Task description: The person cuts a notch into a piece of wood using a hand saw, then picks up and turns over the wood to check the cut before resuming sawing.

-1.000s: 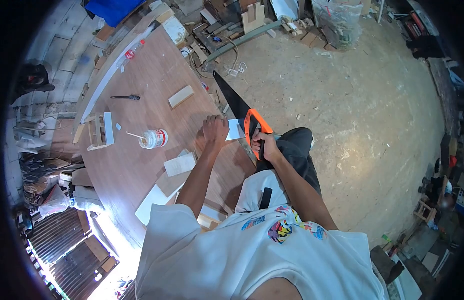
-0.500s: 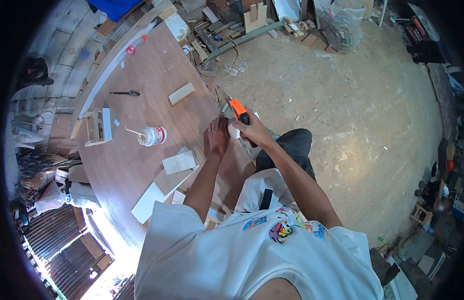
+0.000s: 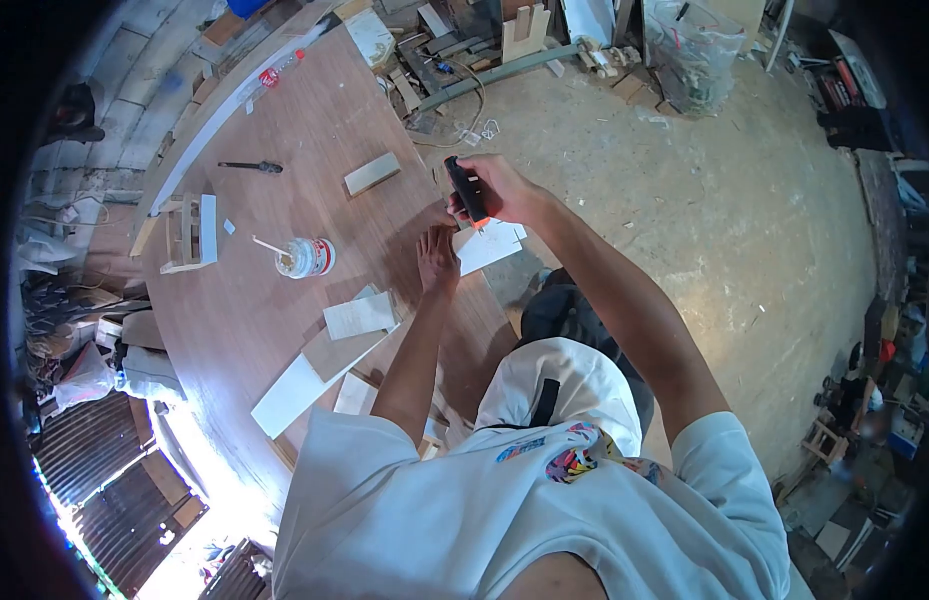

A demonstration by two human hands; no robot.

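Plainly, my right grip [image 3: 502,188] was closed around the black handle of the saw [image 3: 465,188], with a bit of orange showing beneath; I could not make out the blade. The saw was at the white board [image 3: 496,250], which jutted past the edge of the table [image 3: 284,205]. My left grip [image 3: 439,262] lay palm down, fingers loosely extended and wrapped around nothing, beside the board's left edge. A wood block [image 3: 372,174] lay farther up the table, and a jar [image 3: 314,257] stood to the left.
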